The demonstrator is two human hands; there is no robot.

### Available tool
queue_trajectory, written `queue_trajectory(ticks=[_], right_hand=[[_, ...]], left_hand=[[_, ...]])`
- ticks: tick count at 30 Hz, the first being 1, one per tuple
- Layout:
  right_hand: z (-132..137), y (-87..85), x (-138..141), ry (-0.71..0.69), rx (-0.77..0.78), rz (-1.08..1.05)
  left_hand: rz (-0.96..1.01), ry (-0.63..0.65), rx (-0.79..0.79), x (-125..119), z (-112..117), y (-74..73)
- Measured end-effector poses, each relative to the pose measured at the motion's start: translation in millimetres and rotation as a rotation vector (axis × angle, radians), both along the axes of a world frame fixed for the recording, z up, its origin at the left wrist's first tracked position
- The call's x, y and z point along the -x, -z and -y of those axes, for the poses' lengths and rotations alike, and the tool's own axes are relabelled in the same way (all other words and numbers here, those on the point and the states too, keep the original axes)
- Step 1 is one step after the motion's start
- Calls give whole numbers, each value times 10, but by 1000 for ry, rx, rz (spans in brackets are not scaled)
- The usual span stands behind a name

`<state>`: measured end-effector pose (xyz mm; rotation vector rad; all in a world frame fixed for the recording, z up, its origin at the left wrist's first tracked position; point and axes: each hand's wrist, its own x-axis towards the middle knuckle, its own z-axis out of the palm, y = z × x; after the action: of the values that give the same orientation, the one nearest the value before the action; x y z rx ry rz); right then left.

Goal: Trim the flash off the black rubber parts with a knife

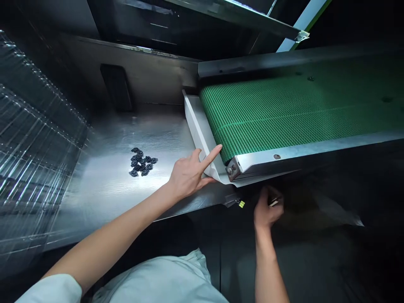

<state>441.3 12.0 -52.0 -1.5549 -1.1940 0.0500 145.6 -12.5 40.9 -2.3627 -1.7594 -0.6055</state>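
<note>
My left hand (188, 174) is spread over the steel shelf (120, 189), its index finger pointing up onto the white plastic strip (197, 130) at the end of the green mesh conveyor belt (268, 113). That hand holds nothing. A small heap of several black moulded parts (140, 162) lies on the steel to its left. My right hand (268, 208) is in shadow below the conveyor's steel side rail (315, 149), gripping a small white-and-dark object (274, 202). A yellow-green tag (241, 204) sits left of that hand.
A ribbed transparent panel (34, 143) forms the left side. A dark steel back wall (126, 71) rises behind the shelf, and a metal bar (252, 19) crosses overhead. A bolted roller end (232, 169) sits at the belt's near corner. Below the shelf is dark.
</note>
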Motion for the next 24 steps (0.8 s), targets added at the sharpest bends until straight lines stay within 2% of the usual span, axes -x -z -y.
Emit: queue_trajectory(ticks=[5,10,17,24], right_hand=[[29,-45,79,-134,-27,104],[91,-49,38,-218,17,212],[59,-47,64,-167,-1,191],[51,-25,61,-167,-34,165]], left_hand=[[-177,95,-89,100,24,-102],[-166,257,-214,88,-7,-137],[-180,371,-61,193,-47,-243],[-83,436,-49,347,46,-210]])
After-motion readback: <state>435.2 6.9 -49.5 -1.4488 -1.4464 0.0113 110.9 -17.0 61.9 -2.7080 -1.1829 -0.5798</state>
